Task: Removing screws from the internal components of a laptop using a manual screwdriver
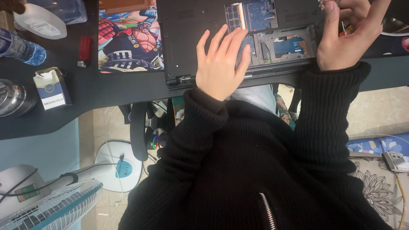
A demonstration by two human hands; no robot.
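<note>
While the dark tabletop (106, 91) spans the upper part of the view w/ its curved front edge, the person in a black knit sweater (238, 170) leans over it, both hands on an upturned black laptop (187, 25). Laptop lies bottom-up at top centre, service cover off, so the blue circuit board (260, 10) and memory module (233, 16) show, plus a metal drive bay (287, 44) to the right. Just left of the laptop, partly under it, sits a colourful cartoon-print mat (128, 40). Left hand (221, 64) rests flat on the laptop's near edge, fingers spread and extended, holding nothing, fingertips reaching the open compartment by the memory module. Right hand (347, 36) hovers at the laptop's right end, palm toward the camera, fingers curled; appears to pinch sth small at the top edge, but what it is can't be told. Below the tabletop on the left: a white fan (55, 204) lying on the floor. Further left on the tabletop: a steel cup (12, 98), a plastic water bottle (19, 49), a cigarette pack (51, 89) w/ lid open, and a red lighter (84, 49) near the mat.
</note>
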